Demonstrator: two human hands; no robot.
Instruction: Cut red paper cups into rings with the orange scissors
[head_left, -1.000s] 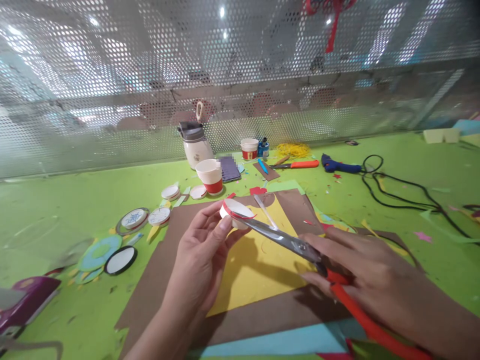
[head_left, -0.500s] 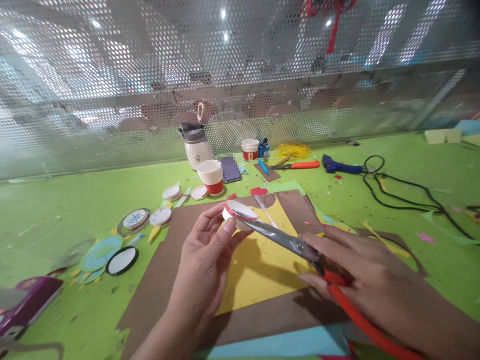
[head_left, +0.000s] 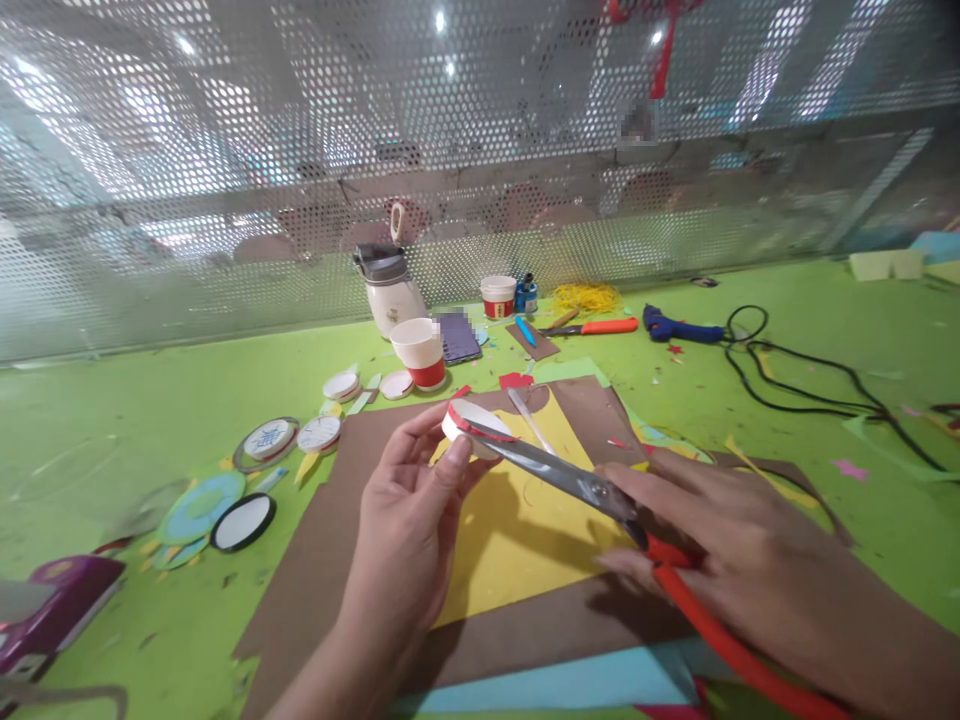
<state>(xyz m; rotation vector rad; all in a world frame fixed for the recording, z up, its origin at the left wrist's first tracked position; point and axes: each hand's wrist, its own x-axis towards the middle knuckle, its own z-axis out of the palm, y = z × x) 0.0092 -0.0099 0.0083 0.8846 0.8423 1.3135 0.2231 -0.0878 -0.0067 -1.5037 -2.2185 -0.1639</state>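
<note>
Between the thumb and fingers of my left hand (head_left: 412, 510) is a shallow white paper cup bottom (head_left: 466, 415) with a red strip along its rim. My right hand (head_left: 720, 530) is closed round a pair of scissors (head_left: 570, 478) with long metal blades and red handles. The blades reach left to the cup bottom and lie along its red edge; whether they cut into it I cannot tell. Beneath both hands lies a yellow sheet (head_left: 525, 560) on brown card (head_left: 300, 590). A white stick-like tool (head_left: 531, 420) rests just behind the blades.
Stacked paper cups (head_left: 418, 352), a white bottle (head_left: 391, 300) and a phone (head_left: 457, 338) stand or lie behind my hands. At right is a blue glue gun (head_left: 682, 327) with a looping black cable (head_left: 817, 400). Leftward lie cut discs (head_left: 270, 438) and a purple device (head_left: 56, 610).
The scissor blades and cup bottom keep nearly the same position, with the red rim strip showing a little more on the left. The whole view has shifted slightly.
</note>
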